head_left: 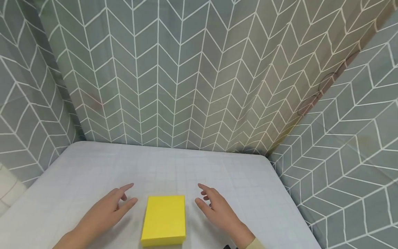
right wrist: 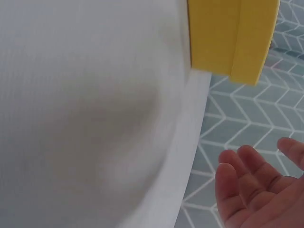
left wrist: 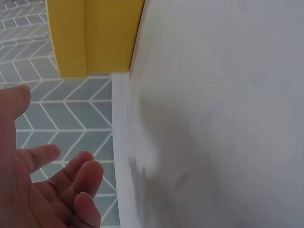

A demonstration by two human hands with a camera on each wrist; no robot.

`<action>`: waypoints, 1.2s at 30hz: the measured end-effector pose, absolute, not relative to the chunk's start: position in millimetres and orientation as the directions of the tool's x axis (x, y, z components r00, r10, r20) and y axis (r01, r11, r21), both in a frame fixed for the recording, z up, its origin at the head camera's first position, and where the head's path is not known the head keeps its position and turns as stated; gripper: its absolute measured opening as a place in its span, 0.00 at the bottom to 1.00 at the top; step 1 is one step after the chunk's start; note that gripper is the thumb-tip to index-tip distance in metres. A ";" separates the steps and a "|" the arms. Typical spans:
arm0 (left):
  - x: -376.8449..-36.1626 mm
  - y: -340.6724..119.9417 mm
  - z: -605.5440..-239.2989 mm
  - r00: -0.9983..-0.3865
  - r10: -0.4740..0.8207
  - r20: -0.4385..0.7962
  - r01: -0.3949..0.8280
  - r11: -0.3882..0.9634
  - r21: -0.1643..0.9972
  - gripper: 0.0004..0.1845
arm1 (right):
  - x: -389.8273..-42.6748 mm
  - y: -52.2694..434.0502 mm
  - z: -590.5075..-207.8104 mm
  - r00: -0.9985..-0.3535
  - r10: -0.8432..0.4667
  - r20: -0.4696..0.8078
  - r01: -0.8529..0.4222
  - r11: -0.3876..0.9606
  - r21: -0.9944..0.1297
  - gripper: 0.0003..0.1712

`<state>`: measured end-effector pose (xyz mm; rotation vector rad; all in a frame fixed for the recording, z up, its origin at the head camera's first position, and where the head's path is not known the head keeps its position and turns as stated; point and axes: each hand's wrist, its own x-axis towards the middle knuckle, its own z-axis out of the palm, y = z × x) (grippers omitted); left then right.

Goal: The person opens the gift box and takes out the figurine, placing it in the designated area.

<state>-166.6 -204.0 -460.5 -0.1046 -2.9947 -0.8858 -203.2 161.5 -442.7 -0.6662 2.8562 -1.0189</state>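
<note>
A: What is that between the hands?

B: A yellow box (head_left: 164,220), flat and rectangular, plain on top with no print that I can see. The right wrist view shows a lid (right wrist: 254,40) overhanging the lower part by a small step, so it is a two-piece box with the lid on.

A: Where does it sit?

B: On the white table (head_left: 93,169), at about 6 o'clock from the table's middle, close to the near edge. The top of the table carries a faint grid.

A: Which way does it run?

B: Its long axis goes from 6 to 12 o'clock, near to far, with the short sides facing the person and the back wall. It lies flat, broad face up, tilted only slightly off square.

A: And the hands?

B: The left hand (head_left: 107,209) is at the box's 9 o'clock, the right hand (head_left: 217,207) at its 3 o'clock. Both are spread, fingers straight or loosely bent, pointing toward 12 o'clock. Neither holds anything; each is just beside the box with a gap between fingers and box.

A: The wrist views agree?

B: Yes, relaxed fingers (left wrist: 71,175) on the left, the same on the right (right wrist: 247,180), nothing in either palm.

A: Surroundings?

B: A grey-green chevron-patterned cloth (head_left: 186,69) stands around the table at 9, 12 and 3 o'clock.
</note>
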 end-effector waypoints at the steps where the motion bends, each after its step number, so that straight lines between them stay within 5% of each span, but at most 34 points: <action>1: -165.2 -200.6 -459.8 -0.998 0.059 0.019 0.060 0.831 0.553 0.43 | -201.7 159.0 -442.4 -0.907 -0.410 0.100 -0.379 0.689 -0.618 0.38; 20: -146.9 -162.9 -466.0 -0.968 0.120 -0.220 -0.103 0.612 0.784 0.44 | -179.0 128.7 -450.2 -0.870 -0.482 -0.108 -0.223 0.577 -0.785 0.35; 36: -147.7 -165.4 -470.1 -0.935 0.253 -0.248 -0.157 0.331 0.930 0.41 | -179.3 125.7 -456.0 -0.857 -0.449 -0.253 0.056 0.408 -0.911 0.38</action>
